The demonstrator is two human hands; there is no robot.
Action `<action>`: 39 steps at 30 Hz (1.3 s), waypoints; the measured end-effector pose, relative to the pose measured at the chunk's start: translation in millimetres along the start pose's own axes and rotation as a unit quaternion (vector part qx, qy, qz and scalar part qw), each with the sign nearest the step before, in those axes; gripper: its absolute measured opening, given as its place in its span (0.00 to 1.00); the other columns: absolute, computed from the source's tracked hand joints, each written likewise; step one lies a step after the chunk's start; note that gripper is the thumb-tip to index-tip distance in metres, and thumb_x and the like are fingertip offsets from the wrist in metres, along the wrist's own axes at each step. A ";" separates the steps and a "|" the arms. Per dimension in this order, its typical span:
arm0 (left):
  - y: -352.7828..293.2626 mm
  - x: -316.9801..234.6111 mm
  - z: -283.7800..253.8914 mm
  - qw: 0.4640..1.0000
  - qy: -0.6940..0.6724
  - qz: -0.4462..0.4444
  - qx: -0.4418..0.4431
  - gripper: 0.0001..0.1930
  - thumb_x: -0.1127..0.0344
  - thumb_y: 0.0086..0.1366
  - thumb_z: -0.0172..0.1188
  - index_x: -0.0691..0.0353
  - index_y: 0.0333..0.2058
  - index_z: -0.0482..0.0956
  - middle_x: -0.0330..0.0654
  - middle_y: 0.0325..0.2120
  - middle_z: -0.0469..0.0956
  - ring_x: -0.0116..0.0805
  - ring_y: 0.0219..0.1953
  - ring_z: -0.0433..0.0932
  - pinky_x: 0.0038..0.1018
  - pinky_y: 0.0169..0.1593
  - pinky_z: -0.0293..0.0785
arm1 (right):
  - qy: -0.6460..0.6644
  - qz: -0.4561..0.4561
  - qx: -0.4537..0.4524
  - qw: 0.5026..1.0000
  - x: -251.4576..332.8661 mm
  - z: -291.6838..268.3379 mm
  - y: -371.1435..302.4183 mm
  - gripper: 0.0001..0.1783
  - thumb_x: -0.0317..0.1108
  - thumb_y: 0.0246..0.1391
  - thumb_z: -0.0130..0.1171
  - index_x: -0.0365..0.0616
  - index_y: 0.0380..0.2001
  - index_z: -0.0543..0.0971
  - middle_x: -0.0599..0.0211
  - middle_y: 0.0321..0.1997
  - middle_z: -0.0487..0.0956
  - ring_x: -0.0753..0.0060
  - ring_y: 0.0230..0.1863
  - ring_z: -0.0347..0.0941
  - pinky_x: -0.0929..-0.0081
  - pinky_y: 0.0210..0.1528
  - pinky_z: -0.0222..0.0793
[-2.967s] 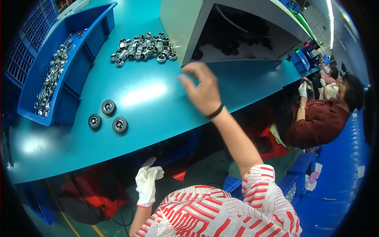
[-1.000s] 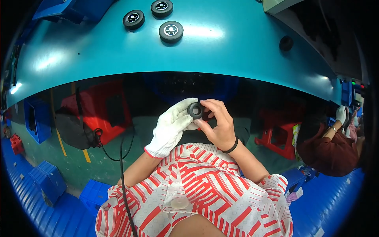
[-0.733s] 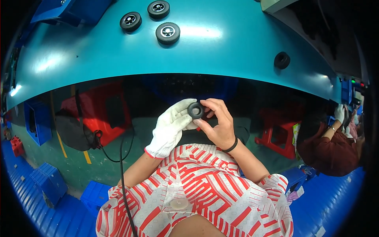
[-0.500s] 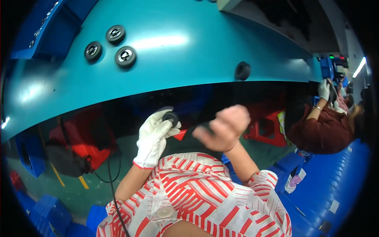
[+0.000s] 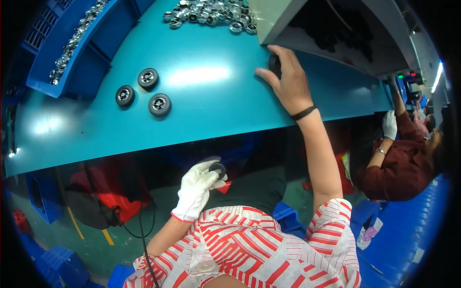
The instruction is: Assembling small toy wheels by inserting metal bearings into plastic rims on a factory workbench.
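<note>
My left hand (image 5: 198, 183), in a white glove, pinches a small black rubber tyre (image 5: 217, 169) in front of my body, below the table edge. My bare right hand (image 5: 290, 79) is stretched far out over the teal table (image 5: 216, 108). Its thumb and fingers span another black tyre (image 5: 275, 65), partly covered by the hand. A dark band crosses that wrist. Three wheels with black tyres and shiny spoked hubs lie grouped on the table: a far one (image 5: 148, 78), a left one (image 5: 125, 96) and a near one (image 5: 159, 104).
Loose chrome hubs (image 5: 211, 13) are heaped at the far side. A blue bin (image 5: 72, 86) at the left holds more. A pale bin (image 5: 293, 26) with dark pieces stands beyond my right hand. At the right sits a co-worker in dark red (image 5: 398, 165).
My right hand has swung from near my left hand out over the table to the tyre. The tyre near the edge now shows farther in. The view has shifted, revealing the hub heap.
</note>
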State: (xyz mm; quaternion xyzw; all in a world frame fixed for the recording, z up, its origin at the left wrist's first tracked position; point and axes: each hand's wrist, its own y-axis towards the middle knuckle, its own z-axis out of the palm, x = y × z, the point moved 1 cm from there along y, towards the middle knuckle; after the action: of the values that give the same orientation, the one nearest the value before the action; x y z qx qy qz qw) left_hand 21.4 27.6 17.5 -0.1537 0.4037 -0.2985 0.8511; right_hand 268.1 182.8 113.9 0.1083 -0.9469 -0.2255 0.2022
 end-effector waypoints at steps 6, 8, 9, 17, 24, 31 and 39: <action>-1.6 -6.8 -8.6 1.000 0.006 0.013 -0.019 0.24 0.71 0.61 0.56 0.78 0.52 0.63 0.51 0.37 0.74 0.39 0.39 0.78 0.27 0.41 0.80 | -0.116 -0.077 0.021 0.990 8.8 2.8 12.1 0.23 0.40 0.51 0.61 0.42 0.48 0.72 0.57 0.49 0.73 0.54 0.51 0.69 0.64 0.51 0.66; -0.2 -11.3 -10.9 1.000 0.002 0.009 -0.012 0.22 0.72 0.61 0.54 0.78 0.52 0.63 0.51 0.38 0.74 0.39 0.38 0.78 0.27 0.41 0.80 | -0.034 -0.109 0.007 0.993 27.1 4.9 24.8 0.22 0.38 0.47 0.63 0.42 0.45 0.73 0.59 0.46 0.75 0.55 0.49 0.69 0.62 0.51 0.64; 0.2 -13.5 -10.0 1.000 -0.003 0.001 -0.008 0.22 0.73 0.61 0.54 0.78 0.52 0.63 0.51 0.38 0.74 0.38 0.39 0.78 0.26 0.41 0.80 | -0.020 -0.123 0.002 0.992 35.8 12.4 36.2 0.21 0.36 0.46 0.64 0.43 0.44 0.74 0.61 0.46 0.75 0.56 0.48 0.69 0.63 0.51 0.64; -6.4 -21.4 -20.0 0.999 -0.030 0.022 -0.005 0.22 0.74 0.61 0.52 0.77 0.53 0.63 0.49 0.37 0.75 0.37 0.40 0.78 0.27 0.42 0.79 | -0.190 -0.100 0.011 0.977 22.7 101.5 137.6 0.31 0.54 0.50 0.56 0.49 0.53 0.70 0.58 0.59 0.67 0.56 0.58 0.62 0.54 0.59 0.52; -5.6 -14.4 -39.5 0.999 -0.049 0.018 0.002 0.22 0.73 0.62 0.53 0.76 0.53 0.63 0.49 0.37 0.75 0.38 0.39 0.78 0.26 0.42 0.79 | -0.158 -0.172 0.004 0.972 45.9 105.3 107.8 0.27 0.53 0.51 0.55 0.53 0.52 0.70 0.59 0.57 0.68 0.53 0.59 0.61 0.50 0.59 0.49; -3.9 -9.8 -37.0 1.000 -0.028 -0.001 0.014 0.22 0.74 0.62 0.54 0.77 0.53 0.63 0.50 0.40 0.74 0.38 0.40 0.78 0.26 0.42 0.79 | -0.218 -0.151 0.085 0.960 57.7 80.8 77.9 0.28 0.52 0.56 0.52 0.54 0.57 0.67 0.63 0.64 0.62 0.54 0.65 0.55 0.46 0.64 0.43; -4.2 -0.2 -32.7 1.000 -0.019 -0.017 0.003 0.22 0.74 0.62 0.54 0.78 0.52 0.62 0.51 0.40 0.74 0.38 0.40 0.78 0.26 0.42 0.80 | -0.118 -0.186 0.043 0.975 50.6 62.4 59.9 0.26 0.44 0.51 0.59 0.49 0.53 0.69 0.61 0.60 0.66 0.54 0.60 0.61 0.53 0.60 0.53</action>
State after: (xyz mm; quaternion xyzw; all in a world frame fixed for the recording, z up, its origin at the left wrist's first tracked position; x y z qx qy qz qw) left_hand -5.8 23.9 -0.8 -0.1635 0.3841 -0.3115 0.8537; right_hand 189.1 244.2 108.1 0.2636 -0.9362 -0.2292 0.0387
